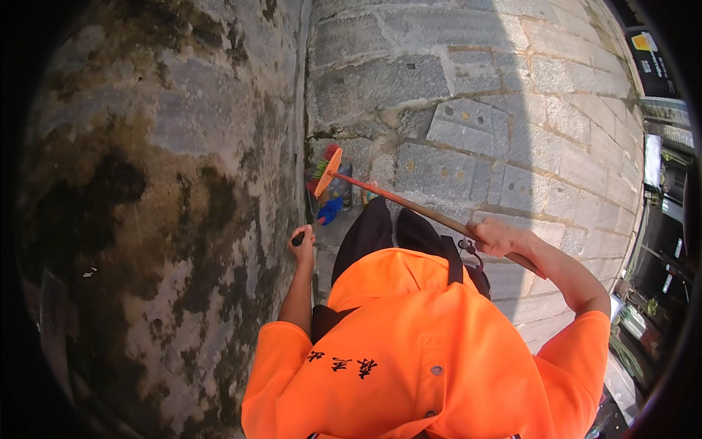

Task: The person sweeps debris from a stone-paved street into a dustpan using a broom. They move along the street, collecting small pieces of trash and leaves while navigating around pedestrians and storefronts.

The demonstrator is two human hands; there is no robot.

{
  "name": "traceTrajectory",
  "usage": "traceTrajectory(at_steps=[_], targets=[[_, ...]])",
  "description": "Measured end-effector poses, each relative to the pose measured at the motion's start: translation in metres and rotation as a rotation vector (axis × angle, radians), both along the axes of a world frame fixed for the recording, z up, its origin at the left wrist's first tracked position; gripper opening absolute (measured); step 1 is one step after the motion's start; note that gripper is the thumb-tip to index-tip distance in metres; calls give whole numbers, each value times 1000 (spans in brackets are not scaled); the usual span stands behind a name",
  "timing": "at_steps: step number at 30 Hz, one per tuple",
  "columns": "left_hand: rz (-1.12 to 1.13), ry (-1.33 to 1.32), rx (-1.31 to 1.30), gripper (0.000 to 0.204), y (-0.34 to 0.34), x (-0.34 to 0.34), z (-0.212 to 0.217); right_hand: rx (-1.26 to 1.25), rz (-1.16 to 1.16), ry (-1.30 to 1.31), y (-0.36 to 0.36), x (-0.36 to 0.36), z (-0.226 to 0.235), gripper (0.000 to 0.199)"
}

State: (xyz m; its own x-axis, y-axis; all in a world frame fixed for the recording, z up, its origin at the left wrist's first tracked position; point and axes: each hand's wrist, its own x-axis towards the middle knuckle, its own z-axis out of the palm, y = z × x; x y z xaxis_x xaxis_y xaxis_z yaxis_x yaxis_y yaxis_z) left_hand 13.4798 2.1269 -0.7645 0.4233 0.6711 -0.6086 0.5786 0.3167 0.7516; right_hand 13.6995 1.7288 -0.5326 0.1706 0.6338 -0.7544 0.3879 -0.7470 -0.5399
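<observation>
My right hand (493, 235) is wrapped round the reddish-brown stick of a broom (409, 203), which slants down to the left across my legs. The orange broom head (330, 173) has red and green bristles turned toward the wall. Close to the wall, my left hand (303, 244) is closed on the black-ended handle of what looks like a dustpan. Its blue part (331, 211) shows just beyond the hand. A greyish pan-like shape (341, 192) lies beside the broom head, partly hidden by it and the stick.
A tall, stained wall (190, 205) rises along my left. Uneven stone slabs (453, 164) pave the ground, with a sunlit band to the right. Dark shopfronts and some plants (629, 344) line the far right. A small dark item hangs at my waist (469, 247).
</observation>
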Motion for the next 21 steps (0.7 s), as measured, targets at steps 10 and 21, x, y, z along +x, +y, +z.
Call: traceTrajectory(at_steps=[10, 21], targets=[[-141, 13, 20, 16, -5, 60, 27, -255, -680, 240, -34, -10, 90, 32], [-277, -153, 95, 14, -5, 229, 24, 158, -1422, 153, -53, 75, -32, 31]])
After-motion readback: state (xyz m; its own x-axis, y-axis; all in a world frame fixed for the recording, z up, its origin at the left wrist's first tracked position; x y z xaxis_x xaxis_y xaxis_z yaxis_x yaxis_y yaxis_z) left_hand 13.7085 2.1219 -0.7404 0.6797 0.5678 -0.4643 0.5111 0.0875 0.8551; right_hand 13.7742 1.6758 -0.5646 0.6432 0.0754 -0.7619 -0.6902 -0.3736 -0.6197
